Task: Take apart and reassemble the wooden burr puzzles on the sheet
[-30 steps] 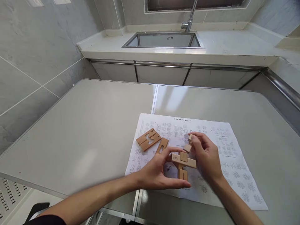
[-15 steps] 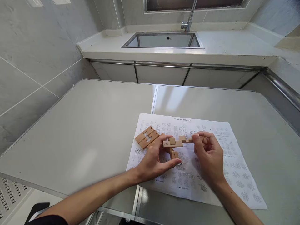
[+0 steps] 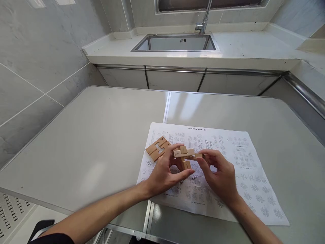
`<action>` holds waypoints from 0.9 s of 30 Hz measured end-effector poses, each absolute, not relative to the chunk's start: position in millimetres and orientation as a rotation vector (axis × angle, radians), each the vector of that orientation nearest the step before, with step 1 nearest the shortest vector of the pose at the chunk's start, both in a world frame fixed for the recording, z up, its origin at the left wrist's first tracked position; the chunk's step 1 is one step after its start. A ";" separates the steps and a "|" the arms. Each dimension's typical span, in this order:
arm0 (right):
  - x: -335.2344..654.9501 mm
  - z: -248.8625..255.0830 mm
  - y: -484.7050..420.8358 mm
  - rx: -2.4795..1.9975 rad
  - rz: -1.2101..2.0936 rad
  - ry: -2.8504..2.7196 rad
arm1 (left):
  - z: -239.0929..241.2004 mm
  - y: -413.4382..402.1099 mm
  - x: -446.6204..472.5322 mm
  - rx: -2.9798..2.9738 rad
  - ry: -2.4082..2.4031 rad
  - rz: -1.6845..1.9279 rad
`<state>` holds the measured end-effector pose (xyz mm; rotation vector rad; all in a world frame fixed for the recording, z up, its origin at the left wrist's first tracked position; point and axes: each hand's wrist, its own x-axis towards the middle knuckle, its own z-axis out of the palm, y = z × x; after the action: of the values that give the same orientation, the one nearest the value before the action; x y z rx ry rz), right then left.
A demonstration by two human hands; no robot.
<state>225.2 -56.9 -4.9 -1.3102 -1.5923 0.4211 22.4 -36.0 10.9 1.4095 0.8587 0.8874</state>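
Wooden puzzle assembly (image 3: pixel 185 156) held between both hands above printed sheet (image 3: pixel 243 169). Left hand (image 3: pixel 166 173) grips its near side; right hand (image 3: pixel 219 174) pinches its right end. Loose slotted pieces (image 3: pixel 157 148) beyond left hand.

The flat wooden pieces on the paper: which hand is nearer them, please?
Left. The left hand sits just beside the flat wooden pieces; the right hand is farther right.

The head-worn camera is looking forward and down, with the person's left hand (image 3: pixel 165 173) and right hand (image 3: pixel 220 177) sitting close in the lower middle, and is facing across the pale grey tabletop (image 3: pixel 88 135) toward the rectangular steel sink (image 3: pixel 175 43) by the far wall.
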 end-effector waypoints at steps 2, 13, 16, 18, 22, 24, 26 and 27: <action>225.2 -3.8 -57.4 -1.309 0.411 -1.612 | 12.3 -36.4 22.2 1.437 0.873 0.910; 221.2 -0.6 -60.4 -1.195 0.301 -1.810 | 6.5 -33.6 19.2 1.674 0.894 0.903; 221.6 0.4 -60.4 -1.188 0.301 -1.816 | 7.6 -34.1 18.8 1.701 0.892 0.892; 221.6 1.5 -60.1 -1.185 0.297 -1.816 | 8.2 -34.5 19.0 1.723 0.892 0.898; 220.5 3.4 -59.5 -1.166 0.303 -1.826 | 6.4 -35.5 20.2 1.734 0.897 0.891; 219.9 3.1 -60.1 -1.153 0.317 -1.834 | 4.8 -35.9 20.8 1.741 0.919 0.880; 219.7 1.7 -61.5 -1.145 0.331 -1.839 | 3.7 -36.1 21.4 1.774 0.950 0.894; 219.9 0.8 -62.5 -1.141 0.335 -1.840 | 3.4 -36.1 21.6 1.801 0.959 0.906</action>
<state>219.9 -62.5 0.8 -1.1409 -1.8403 0.3351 21.6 -36.1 3.4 1.8006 0.9593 0.9057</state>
